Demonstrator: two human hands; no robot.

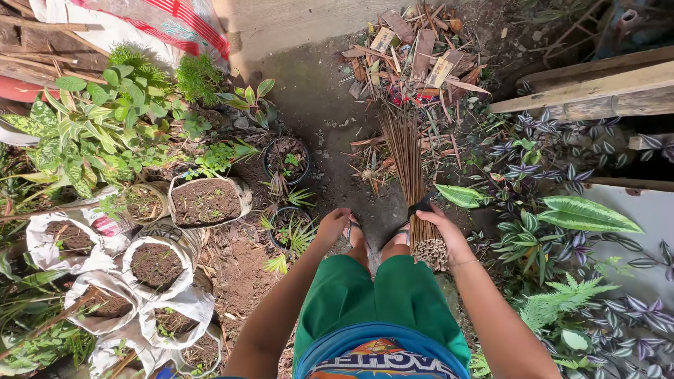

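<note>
Right hand (442, 228) is gripping a stick broom (407, 168); swept leaves and scraps (414, 52) are heaped ahead, some litter remaining; left hand (331, 223) seemingly loosely curled, empty.

— What ground is recorded around the gripped spot?

— A strip of bare grey concrete path (319, 112) is noted ahead of it, in strong daylight. A heap of dry leaves and card scraps (414, 52) is seen farther ahead.

— And to the sides?

— Left of the grip, soil-filled white sacks (158, 270) and black pots (286, 160) are set on brown earth, with variegated green plants (91, 137) beyond. To the right, purple-leaved groundcover (562, 165) is spread under weathered wooden planks (597, 88). A pale concrete wall (302, 24) is recorded at the far end.
</note>
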